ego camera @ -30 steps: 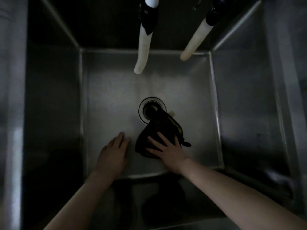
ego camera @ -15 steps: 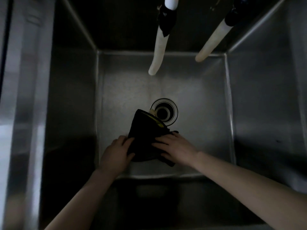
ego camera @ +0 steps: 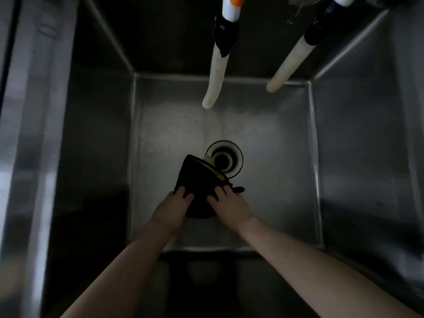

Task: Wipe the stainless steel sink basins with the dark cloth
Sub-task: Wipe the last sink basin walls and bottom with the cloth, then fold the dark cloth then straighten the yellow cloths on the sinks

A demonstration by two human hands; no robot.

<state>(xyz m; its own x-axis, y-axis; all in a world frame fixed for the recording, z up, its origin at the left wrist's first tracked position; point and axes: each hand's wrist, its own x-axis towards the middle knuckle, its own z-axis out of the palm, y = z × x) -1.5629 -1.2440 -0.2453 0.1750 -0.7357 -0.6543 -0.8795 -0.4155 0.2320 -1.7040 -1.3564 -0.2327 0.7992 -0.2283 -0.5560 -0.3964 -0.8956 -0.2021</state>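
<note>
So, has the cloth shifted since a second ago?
Yes. The cloth slid left: it overlapped the near right edge of the drain, now the near left.

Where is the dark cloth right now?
In the head view the dark cloth sits mid-basin on the sink floor, its far edge overlapping the drain, its near edge held by the left hand and right hand.

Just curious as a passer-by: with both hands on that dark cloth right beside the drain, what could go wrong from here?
The dark cloth, held by the left hand and right hand, overlaps the rim of the open drain; pushed further, its edge might sag in or snag. A small pale scrap at the drain rim could get swept down. The basin is dimly lit, so patches may be missed.
</note>
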